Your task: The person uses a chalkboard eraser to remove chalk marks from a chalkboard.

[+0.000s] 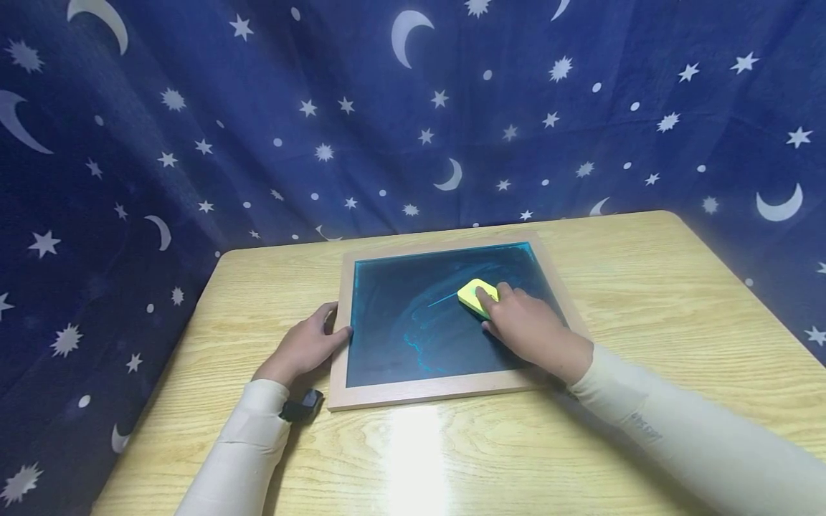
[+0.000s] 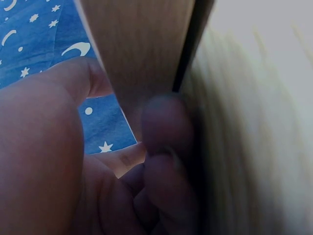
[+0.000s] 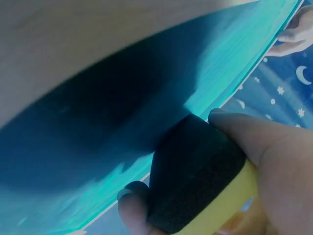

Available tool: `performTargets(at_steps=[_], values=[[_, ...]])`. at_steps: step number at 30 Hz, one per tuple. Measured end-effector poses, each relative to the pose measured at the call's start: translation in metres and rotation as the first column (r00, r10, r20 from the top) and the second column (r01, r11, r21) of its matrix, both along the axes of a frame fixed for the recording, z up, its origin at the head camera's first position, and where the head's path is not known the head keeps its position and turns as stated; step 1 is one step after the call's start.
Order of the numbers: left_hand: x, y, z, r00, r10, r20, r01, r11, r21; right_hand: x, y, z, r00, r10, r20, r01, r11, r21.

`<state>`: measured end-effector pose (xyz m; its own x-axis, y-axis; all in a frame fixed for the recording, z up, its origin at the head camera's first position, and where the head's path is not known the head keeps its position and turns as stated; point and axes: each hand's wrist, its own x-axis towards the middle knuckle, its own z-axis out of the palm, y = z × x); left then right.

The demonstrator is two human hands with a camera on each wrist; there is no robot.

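Observation:
A wood-framed chalkboard (image 1: 387, 344) lies on the table with blue chalk marks and smears across its dark face. My left hand (image 1: 310, 344) grips the left side of its frame (image 2: 142, 49), thumb on top and fingertips at the outer edge and underside. My right hand (image 1: 532, 326) holds a yellow chalkboard eraser (image 1: 474, 292) on the right half of the board. The eraser's dark felt side (image 3: 190, 171) faces the board, and thumb and fingers pinch it from both sides in the right wrist view. A thin blue chalk line (image 1: 442, 299) runs left from the eraser.
The wood-grain table (image 1: 658, 287) stretches around the board, with a bright glare patch at the front. A dark blue curtain (image 1: 361, 72) with moons and stars hangs behind and to the sides. A black wrist device (image 1: 303, 407) sits at my left wrist.

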<state>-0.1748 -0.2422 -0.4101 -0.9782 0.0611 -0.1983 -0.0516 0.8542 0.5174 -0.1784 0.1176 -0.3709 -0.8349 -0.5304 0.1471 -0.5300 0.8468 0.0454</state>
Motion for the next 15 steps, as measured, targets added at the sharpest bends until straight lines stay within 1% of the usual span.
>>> performTargets(at_steps=[7, 11, 15], values=[[-0.001, 0.001, 0.0, 1.0, -0.001, -0.002, 0.001, 1.0, -0.006, -0.003, 0.022, -0.002, 0.999, -0.007, -0.04, 0.006, 1.0, -0.022], [-0.001, 0.001, 0.0, 1.0, -0.001, 0.001, 0.001, 1.0, -0.006, -0.003, 0.031, -0.001, 0.999, -0.013, -0.039, 0.012, 1.0, -0.026], [-0.001, 0.0, -0.001, 1.0, -0.002, 0.002, 0.002, 1.0, -0.006, -0.002, 0.033, 0.002, 0.999, -0.014, -0.032, 0.013, 1.0, -0.024]])
